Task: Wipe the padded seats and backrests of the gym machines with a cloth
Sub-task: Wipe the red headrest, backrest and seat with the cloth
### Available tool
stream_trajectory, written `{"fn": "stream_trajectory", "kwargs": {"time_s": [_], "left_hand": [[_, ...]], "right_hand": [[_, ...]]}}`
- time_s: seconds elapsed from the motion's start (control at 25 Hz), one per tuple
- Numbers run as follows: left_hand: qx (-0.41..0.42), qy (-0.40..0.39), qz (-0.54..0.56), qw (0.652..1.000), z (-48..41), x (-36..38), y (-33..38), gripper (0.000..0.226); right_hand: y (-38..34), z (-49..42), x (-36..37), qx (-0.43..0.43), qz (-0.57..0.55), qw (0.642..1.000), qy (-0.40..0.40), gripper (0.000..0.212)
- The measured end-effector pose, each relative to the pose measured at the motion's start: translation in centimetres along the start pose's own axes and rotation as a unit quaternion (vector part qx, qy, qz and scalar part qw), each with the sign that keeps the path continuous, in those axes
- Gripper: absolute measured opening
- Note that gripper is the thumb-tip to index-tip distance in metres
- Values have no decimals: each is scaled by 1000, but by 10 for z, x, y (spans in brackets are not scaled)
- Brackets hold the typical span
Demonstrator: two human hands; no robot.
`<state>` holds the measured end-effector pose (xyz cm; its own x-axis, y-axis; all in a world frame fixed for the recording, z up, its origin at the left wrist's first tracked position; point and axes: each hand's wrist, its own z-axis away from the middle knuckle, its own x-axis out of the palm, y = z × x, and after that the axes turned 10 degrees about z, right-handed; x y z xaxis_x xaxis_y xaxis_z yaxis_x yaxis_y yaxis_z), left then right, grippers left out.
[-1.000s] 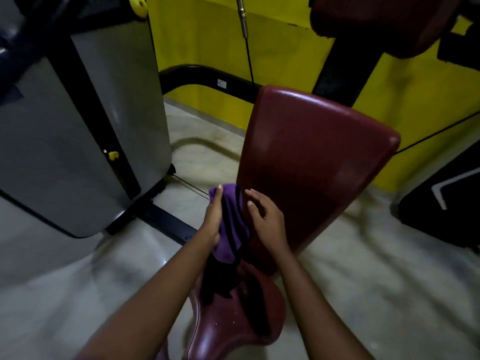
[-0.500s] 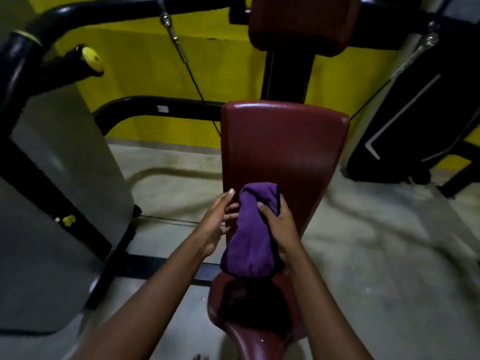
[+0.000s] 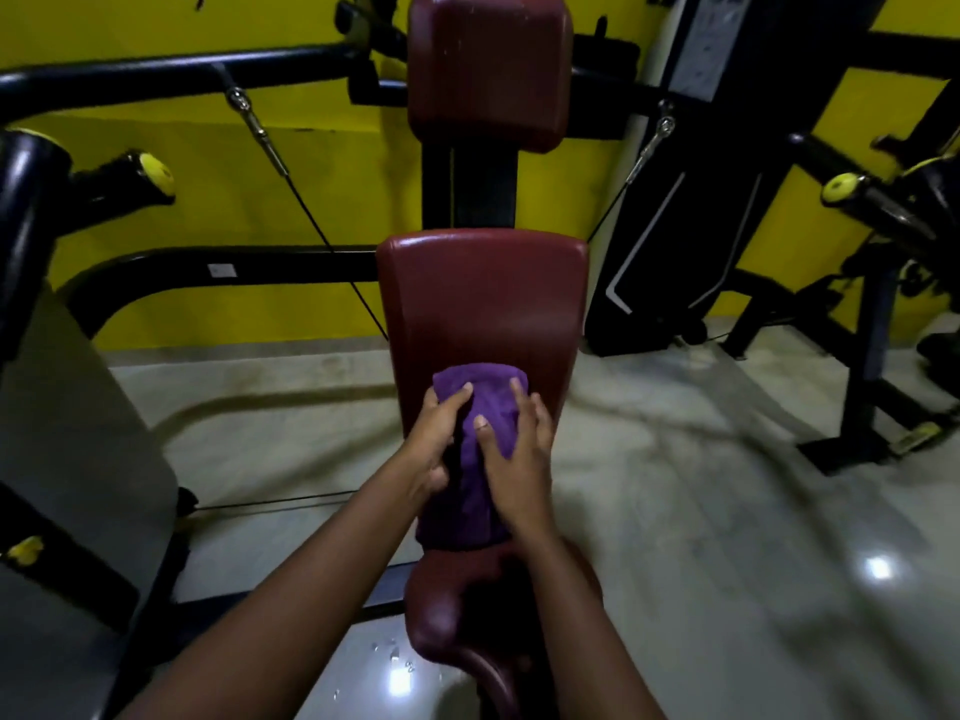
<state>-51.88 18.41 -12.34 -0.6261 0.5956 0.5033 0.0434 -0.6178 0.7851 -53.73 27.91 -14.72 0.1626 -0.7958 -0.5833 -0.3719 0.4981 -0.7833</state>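
A dark red padded backrest (image 3: pixel 483 304) stands upright in front of me, with a second red pad (image 3: pixel 488 70) above it and the red seat (image 3: pixel 447 610) below. A folded purple cloth (image 3: pixel 493 402) lies against the lower half of the backrest and hangs down toward the seat. My left hand (image 3: pixel 436 444) grips the cloth's left edge, fingers curled over its top corner. My right hand (image 3: pixel 519 454) lies flat on the cloth with fingers spread, pressing it against the pad.
A black frame bar (image 3: pixel 182 80) and cables (image 3: pixel 311 215) run behind the backrest along the yellow wall. A grey weight-stack cover (image 3: pixel 78 433) stands at left. Black handles with yellow caps (image 3: pixel 153 171) stick out on both sides. Another machine's frame (image 3: pixel 862 356) is at right.
My view has swung round to face the backrest squarely. Both hands stayed on the cloth, which now lies broader on the pad's middle, with my right hand flattened over it.
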Motion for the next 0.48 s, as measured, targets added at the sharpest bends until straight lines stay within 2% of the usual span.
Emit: {"fn": "stream_trajectory", "kwargs": {"time_s": [0.08,0.12,0.28,0.36,0.48], "left_hand": [[-71,-72,1,995,19,12,17,24],[-88,-110,-10,990,26,17,26,29],[-74,-219,-112,966,23,27,68,29],[-34,-232,-161,959,12,37,99,27],[124,-153,-245,949,-24,57,150,20]], "right_hand": [[-7,4,2,-20,49,998,15,72],[-10,0,2,-17,52,997,49,72],[-33,-34,-12,-12,-103,981,167,48],[-48,-61,-19,-15,-158,968,192,44],[-70,-120,-24,-29,-193,950,246,45]]}}
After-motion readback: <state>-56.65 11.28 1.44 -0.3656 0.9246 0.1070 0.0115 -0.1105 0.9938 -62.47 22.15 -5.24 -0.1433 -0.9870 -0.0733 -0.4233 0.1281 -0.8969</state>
